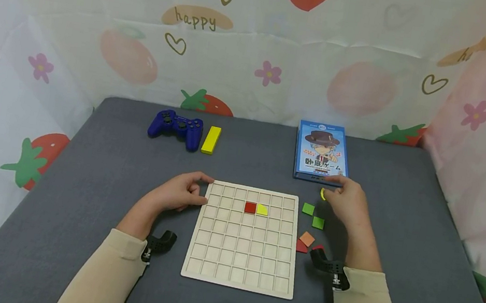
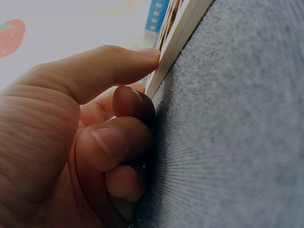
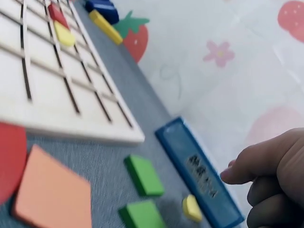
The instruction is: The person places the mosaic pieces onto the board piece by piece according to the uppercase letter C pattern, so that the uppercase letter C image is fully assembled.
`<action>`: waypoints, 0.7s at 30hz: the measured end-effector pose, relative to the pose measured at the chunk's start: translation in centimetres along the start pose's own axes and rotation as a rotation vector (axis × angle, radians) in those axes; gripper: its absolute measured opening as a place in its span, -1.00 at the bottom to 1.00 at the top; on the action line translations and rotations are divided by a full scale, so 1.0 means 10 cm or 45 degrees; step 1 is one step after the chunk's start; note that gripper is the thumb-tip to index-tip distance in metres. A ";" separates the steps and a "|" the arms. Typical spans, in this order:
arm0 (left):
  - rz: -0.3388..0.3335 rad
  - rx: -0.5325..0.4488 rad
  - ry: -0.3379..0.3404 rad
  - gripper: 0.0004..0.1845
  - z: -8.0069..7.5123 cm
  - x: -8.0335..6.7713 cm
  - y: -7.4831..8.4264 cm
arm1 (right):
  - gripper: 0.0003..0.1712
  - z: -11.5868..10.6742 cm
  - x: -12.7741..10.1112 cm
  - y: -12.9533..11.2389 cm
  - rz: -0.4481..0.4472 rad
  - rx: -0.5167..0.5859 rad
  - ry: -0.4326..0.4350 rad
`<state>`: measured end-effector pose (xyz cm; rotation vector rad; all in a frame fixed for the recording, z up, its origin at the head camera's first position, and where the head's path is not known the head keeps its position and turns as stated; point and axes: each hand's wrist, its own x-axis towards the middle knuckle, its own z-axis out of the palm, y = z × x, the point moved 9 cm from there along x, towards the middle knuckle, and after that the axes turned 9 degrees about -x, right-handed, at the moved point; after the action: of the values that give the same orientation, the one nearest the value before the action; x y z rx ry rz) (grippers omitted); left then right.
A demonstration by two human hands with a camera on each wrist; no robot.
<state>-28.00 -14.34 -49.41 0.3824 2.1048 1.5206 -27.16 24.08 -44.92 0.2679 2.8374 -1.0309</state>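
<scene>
A pale wooden grid board (image 1: 243,246) lies in front of me, with a red square (image 1: 250,207) and a yellow piece (image 1: 262,210) in its cells. My left hand (image 1: 180,192) rests at its far left corner. The thumb (image 2: 135,61) touches the board's edge; the other fingers curl beside it. My right hand (image 1: 348,201) is over the table right of the board, index finger stretched out towards the blue box (image 1: 322,153). Below that hand lies a small rounded yellow piece (image 3: 191,208), partly covered in the head view and apart from the fingers in the right wrist view.
Two green pieces (image 1: 308,209), an orange piece (image 1: 307,238) and red pieces (image 1: 301,246) lie along the board's right side. A blue game controller (image 1: 176,127) and a yellow block (image 1: 211,140) are at the back left. Patterned cloth (image 1: 235,77) hangs behind the table.
</scene>
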 end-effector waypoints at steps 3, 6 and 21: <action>-0.004 0.003 0.006 -0.42 0.00 0.00 0.00 | -0.52 0.02 0.03 0.10 0.045 -0.061 0.003; -0.004 0.007 0.006 -0.42 0.00 0.00 0.00 | -0.52 0.04 0.05 0.16 0.067 -0.113 -0.003; -0.005 0.019 0.016 -0.42 -0.01 0.01 -0.03 | -0.47 0.19 0.11 0.23 0.092 -0.198 -0.004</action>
<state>-28.14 -14.49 -49.69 0.3749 2.1270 1.5095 -27.69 24.78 -48.01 0.3503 2.8622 -0.7918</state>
